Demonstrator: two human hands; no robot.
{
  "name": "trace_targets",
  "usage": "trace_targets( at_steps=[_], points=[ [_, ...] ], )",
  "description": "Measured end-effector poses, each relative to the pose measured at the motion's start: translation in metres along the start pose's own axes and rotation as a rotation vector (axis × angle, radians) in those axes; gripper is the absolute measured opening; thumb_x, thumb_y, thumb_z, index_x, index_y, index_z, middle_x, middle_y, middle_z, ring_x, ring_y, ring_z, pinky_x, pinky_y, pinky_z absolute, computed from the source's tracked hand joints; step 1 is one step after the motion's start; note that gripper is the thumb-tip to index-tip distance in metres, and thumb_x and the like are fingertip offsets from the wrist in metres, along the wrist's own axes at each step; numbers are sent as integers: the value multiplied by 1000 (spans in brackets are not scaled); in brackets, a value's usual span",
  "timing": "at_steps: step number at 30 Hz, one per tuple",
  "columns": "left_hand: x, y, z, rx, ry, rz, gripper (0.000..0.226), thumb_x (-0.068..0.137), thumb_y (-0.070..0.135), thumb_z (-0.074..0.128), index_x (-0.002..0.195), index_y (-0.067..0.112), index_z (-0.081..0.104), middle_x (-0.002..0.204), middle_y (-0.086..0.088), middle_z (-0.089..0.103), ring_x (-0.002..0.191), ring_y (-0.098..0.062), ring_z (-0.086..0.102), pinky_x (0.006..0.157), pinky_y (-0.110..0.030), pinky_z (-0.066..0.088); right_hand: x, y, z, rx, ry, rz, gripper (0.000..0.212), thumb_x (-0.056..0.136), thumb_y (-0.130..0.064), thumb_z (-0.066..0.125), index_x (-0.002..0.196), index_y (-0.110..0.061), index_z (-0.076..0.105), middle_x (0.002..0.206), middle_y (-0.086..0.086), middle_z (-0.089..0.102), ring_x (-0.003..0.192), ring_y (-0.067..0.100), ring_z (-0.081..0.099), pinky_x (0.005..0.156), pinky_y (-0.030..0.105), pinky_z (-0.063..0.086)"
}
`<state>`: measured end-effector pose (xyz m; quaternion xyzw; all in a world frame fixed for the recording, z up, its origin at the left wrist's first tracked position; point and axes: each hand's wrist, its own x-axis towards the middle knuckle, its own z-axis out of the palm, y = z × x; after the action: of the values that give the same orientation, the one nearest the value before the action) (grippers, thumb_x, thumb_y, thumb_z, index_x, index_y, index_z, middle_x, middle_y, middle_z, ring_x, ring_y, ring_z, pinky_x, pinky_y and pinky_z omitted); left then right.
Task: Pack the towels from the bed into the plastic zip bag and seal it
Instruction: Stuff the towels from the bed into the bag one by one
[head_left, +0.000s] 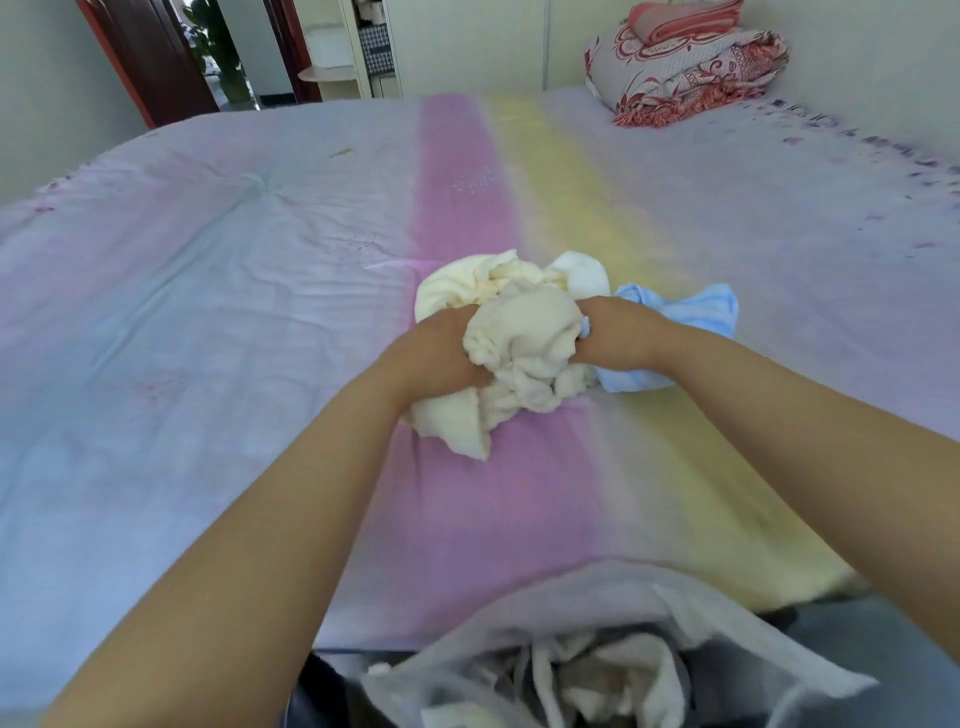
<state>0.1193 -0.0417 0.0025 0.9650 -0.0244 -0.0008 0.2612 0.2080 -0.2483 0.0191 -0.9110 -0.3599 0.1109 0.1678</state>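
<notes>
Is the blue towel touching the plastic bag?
Apart. The head view shows the blue towel mid-bed, with bare sheet between it and the bag.

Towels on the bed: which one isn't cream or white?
The light blue towel, crumpled just behind the right hand. The cream towels gripped by both hands and the white towel behind them are pale.

No legible text, label, brand, number or sign appears on the bed sheet (260, 312), towels (519, 332), bag (701, 623) or folded bedding (691, 73).
</notes>
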Motion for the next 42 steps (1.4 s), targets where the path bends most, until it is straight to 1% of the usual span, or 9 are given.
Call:
trace_targets(
  at_steps=[4, 8, 13, 18, 22, 25, 28, 30, 42],
  points=[
    [-44, 23, -18, 28, 32, 76, 36, 64, 44, 57, 96, 26, 59, 94, 3, 64, 90, -18, 59, 77, -43, 52, -45, -19, 7, 61, 99, -51, 10, 83, -34, 60, 80, -30, 51, 77, -13, 58, 74, 8, 53, 64, 24, 39],
    [-74, 25, -22, 98, 43, 10, 44, 62, 47, 60, 104, 35, 53, 107, 7, 58, 99, -16, 55, 81, -40, 52, -66, -28, 33, 68, 206, -37, 45, 74, -50, 59, 109, -22, 51, 97, -4, 66, 90, 20, 61, 80, 38, 49],
    [-100, 14, 4, 235, 105, -287, 90, 72, 46, 72, 145, 36, 20, 144, -5, 27, 127, -33, 35, 97, -49, 41, -88, -26, 48, 296, 27, -44, 100, 73, -42, 78, 148, -26, 14, 139, -6, 35, 129, 9, 37, 102, 22, 29],
    [-123, 15, 12, 67, 184, -325, 117, 66, 52, 79, 150, 39, -3, 160, -1, 0, 146, -28, 5, 114, -51, 18, -113, -11, 37, 197, 229, 4, 101, 69, -58, 71, 149, -31, 16, 155, 0, 24, 140, 14, 26, 111, 34, 25],
    [-149, 43, 20, 0, 352, -152, 95, 75, 47, 75, 150, 32, 18, 159, -1, 17, 146, -21, 13, 115, -37, 18, -115, 4, 43, -92, 161, 332, 116, 61, -76, 64, 149, -36, 1, 159, 6, -18, 147, 32, 2, 112, 53, 20],
    [-174, 65, 29, -35, 491, -11, 47, 84, 39, 69, 127, 26, 54, 127, 8, 55, 118, -11, 46, 94, -22, 36, -105, 17, 48, 48, 54, 451, 131, 58, -70, 72, 151, -22, -8, 159, 15, 3, 145, 31, 20, 109, 41, 32],
    [-198, 74, 44, 19, 409, 30, 18, 87, 40, 65, 98, 26, 67, 96, 14, 63, 92, -6, 54, 77, -23, 43, -105, 17, 46, 78, -4, 510, 99, 68, -62, 70, 139, -4, 32, 120, 9, 56, 109, 26, 55, 80, 30, 43],
    [-214, 70, 57, 0, 283, 28, 19, 86, 44, 64, 93, 27, 68, 93, 16, 64, 90, -4, 54, 80, -25, 45, -109, 15, 40, 42, -21, 497, 65, 75, -56, 67, 117, -8, 55, 98, 4, 61, 93, 22, 55, 75, 29, 41],
    [-249, 52, 80, 128, 5, -101, 22, 81, 42, 70, 103, 44, 65, 110, 26, 52, 122, -8, 31, 111, -35, 16, -186, -52, 47, 803, 342, 120, 38, 81, -44, 65, 109, -17, 63, 101, 0, 70, 89, 10, 68, 72, 27, 53]
  ],
)
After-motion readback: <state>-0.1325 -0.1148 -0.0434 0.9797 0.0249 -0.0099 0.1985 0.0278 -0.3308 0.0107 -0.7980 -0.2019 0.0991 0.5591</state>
